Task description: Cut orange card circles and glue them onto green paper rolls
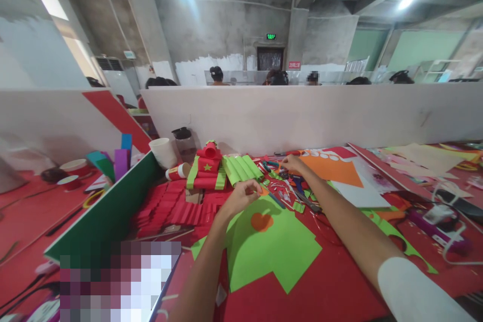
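Note:
My left hand (245, 195) is above the green paper sheets (260, 256), its fingers curled into a pinch. A small orange paper piece (263, 191) shows at its fingertips. Below it, a round orange paper cutout (261, 222) lies on the green sheets. My right hand (295, 166) is farther back, over a pile of paper scraps and tools, with its fingers drawn together. A bit of orange shows at those fingertips, too small to name. Beside that hand are teal-handled scissors (268, 166). Scissors with dark handles (307, 202) lie nearer me.
Red folded paper strips (173, 206), red rolls with a gold star (207, 167) and green paper rolls (241, 167) stand left. An orange sheet (335, 170) lies right. A green divider (109, 211), paper cups (163, 152) and a white partition (264, 115) bound the red table.

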Available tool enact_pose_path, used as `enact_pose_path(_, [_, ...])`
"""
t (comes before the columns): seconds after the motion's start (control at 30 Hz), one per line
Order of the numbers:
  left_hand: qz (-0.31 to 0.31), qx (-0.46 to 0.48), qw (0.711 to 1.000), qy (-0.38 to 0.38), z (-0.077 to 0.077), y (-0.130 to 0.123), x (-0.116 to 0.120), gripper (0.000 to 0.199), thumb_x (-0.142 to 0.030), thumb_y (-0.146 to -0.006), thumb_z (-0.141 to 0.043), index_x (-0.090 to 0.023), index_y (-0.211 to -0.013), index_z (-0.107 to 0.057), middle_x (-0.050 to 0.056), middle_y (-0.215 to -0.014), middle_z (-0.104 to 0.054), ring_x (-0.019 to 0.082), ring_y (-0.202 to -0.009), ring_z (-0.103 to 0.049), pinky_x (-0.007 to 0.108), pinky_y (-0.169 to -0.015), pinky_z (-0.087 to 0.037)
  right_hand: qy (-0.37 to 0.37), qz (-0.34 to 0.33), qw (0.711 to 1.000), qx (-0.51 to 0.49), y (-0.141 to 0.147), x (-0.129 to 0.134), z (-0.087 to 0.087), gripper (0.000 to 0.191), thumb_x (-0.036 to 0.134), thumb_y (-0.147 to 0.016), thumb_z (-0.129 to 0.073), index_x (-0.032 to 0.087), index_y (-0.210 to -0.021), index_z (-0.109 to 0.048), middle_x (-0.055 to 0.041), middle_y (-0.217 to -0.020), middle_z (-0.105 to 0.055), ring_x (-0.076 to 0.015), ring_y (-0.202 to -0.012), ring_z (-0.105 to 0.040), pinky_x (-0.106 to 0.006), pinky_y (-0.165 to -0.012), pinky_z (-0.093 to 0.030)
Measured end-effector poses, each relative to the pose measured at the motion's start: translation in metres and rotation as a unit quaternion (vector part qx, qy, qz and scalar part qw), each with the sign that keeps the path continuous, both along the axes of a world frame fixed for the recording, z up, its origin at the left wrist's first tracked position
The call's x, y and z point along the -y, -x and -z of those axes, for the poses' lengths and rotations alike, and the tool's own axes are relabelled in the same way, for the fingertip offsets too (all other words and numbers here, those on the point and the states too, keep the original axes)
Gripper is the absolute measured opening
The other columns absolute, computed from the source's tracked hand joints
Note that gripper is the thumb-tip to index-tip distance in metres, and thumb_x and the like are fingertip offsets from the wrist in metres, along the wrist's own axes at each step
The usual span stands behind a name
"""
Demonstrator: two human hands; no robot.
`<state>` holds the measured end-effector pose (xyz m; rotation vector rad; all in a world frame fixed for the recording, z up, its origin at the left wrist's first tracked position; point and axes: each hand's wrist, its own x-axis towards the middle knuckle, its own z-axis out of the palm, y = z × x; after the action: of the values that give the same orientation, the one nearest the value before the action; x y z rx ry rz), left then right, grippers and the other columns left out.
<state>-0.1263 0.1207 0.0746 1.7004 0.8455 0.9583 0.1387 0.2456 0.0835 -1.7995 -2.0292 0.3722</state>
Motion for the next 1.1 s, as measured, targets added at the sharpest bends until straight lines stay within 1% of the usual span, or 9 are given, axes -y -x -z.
enact_pose_path(0.07, [0.01, -0.004, 1.0, -0.009, -0.001, -0.001, 0.001, 0.007, -0.02, -0.072, -0.065, -0.015, -0.078, -0.063, 0.005, -0.085, -0.065, 0.016, -0.08, -0.06, 0.026, -0.073, -0.046, 0.004, 0.006, 1.0, 0.018, 0.0, 0.002, -0.001, 0.028, 0.037, -0.095, -0.059, 0.013, -0.107, -0.066, -0.0059, -0.103, -0.068, -0.0196, -0.09, -0.066, -0.036, -0.08, -0.055])
enact_pose_path(0.2, [0.025, 0.001, 0.999, -0.029, -0.002, -0.004, 0.001, 0.004, -0.017, -0.072, -0.063, -0.015, -0.074, -0.062, 0.01, -0.102, -0.066, 0.021, -0.094, -0.062, 0.03, -0.081, -0.048, -0.016, 0.03, 0.998, 0.05, -0.014, 0.02, -0.008, 0.025, 0.031, -0.092, -0.059, 0.014, -0.107, -0.071, -0.0109, -0.096, -0.074, -0.0242, -0.096, -0.067, -0.03, -0.081, -0.047])
enact_pose_path(0.3, [0.029, -0.008, 0.999, -0.025, 0.0, -0.004, 0.0, 0.001, -0.016, -0.071, -0.06, -0.015, -0.073, -0.06, 0.009, -0.094, -0.067, 0.019, -0.087, -0.063, 0.029, -0.077, -0.048, -0.024, 0.043, 0.996, 0.074, -0.03, 0.042, -0.01, 0.024, 0.03, -0.088, -0.06, 0.02, -0.107, -0.072, -0.0092, -0.104, -0.075, -0.0234, -0.094, -0.067, -0.027, -0.076, -0.045])
enact_pose_path(0.47, [0.042, -0.125, 0.991, -0.008, 0.005, 0.003, -0.003, 0.008, -0.018, -0.07, -0.057, -0.016, -0.078, -0.059, 0.001, -0.07, -0.061, 0.015, -0.066, -0.056, 0.024, -0.06, -0.042, -0.01, 0.051, 0.993, 0.107, -0.046, 0.077, 0.004, 0.03, 0.037, -0.084, -0.065, 0.022, -0.109, -0.071, -0.0087, -0.101, -0.075, -0.0237, -0.087, -0.068, -0.027, -0.07, -0.044])
enact_pose_path(0.6, [0.059, -0.224, 0.973, -0.006, 0.009, 0.013, -0.002, 0.015, -0.024, -0.07, -0.06, -0.016, -0.082, -0.063, 0.001, -0.07, -0.062, 0.016, -0.064, -0.055, 0.024, -0.056, -0.039, -0.011, 0.063, 0.991, 0.118, -0.046, 0.09, 0.019, 0.033, 0.035, -0.083, -0.064, 0.02, -0.113, -0.069, -0.0108, -0.105, -0.074, -0.0251, -0.089, -0.068, -0.028, -0.068, -0.042])
enact_pose_path(0.73, [0.081, -0.263, 0.962, -0.004, 0.009, 0.02, -0.001, 0.018, -0.028, -0.07, -0.061, -0.017, -0.083, -0.068, 0.003, -0.073, -0.066, 0.018, -0.068, -0.059, 0.025, -0.06, -0.041, -0.018, 0.065, 0.991, 0.114, -0.046, 0.093, 0.027, 0.028, 0.024, -0.084, -0.061, 0.02, -0.11, -0.069, -0.0112, -0.109, -0.073, -0.0239, -0.095, -0.066, -0.026, -0.07, -0.041])
enact_pose_path(0.9, [0.048, -0.275, 0.96, -0.012, 0.007, 0.025, -0.001, 0.019, -0.028, -0.068, -0.063, -0.018, -0.082, -0.07, 0.003, -0.077, -0.068, 0.019, -0.072, -0.06, 0.025, -0.063, -0.043, -0.009, 0.056, 0.993, 0.099, -0.055, 0.095, 0.028, 0.021, 0.023, -0.084, -0.06, 0.019, -0.102, -0.07, -0.0096, -0.103, -0.074, -0.0211, -0.087, -0.066, -0.025, -0.068, -0.041])
enact_pose_path(1.0, [0.016, -0.287, 0.958, -0.024, 0.005, 0.027, -0.002, 0.017, -0.03, -0.072, -0.061, -0.018, -0.082, -0.068, 0.004, -0.082, -0.069, 0.02, -0.075, -0.061, 0.025, -0.064, -0.044, 0.006, 0.049, 0.995, 0.088, -0.067, 0.099, 0.026, 0.024, 0.024, -0.081, -0.062, 0.02, -0.104, -0.069, -0.0063, -0.095, -0.075, -0.0179, -0.075, -0.066, -0.024, -0.064, -0.04])
enact_pose_path(1.1, [-0.03, -0.298, 0.953, -0.046, 0.005, 0.03, -0.003, 0.014, -0.028, -0.077, -0.057, -0.019, -0.082, -0.066, 0.005, -0.085, -0.07, 0.02, -0.077, -0.062, 0.026, -0.065, -0.043, 0.01, 0.047, 0.995, 0.086, -0.079, 0.106, 0.022, 0.025, 0.023, -0.079, -0.064, 0.02, -0.103, -0.069, -0.0046, -0.09, -0.075, -0.0171, -0.072, -0.065, -0.023, -0.064, -0.041])
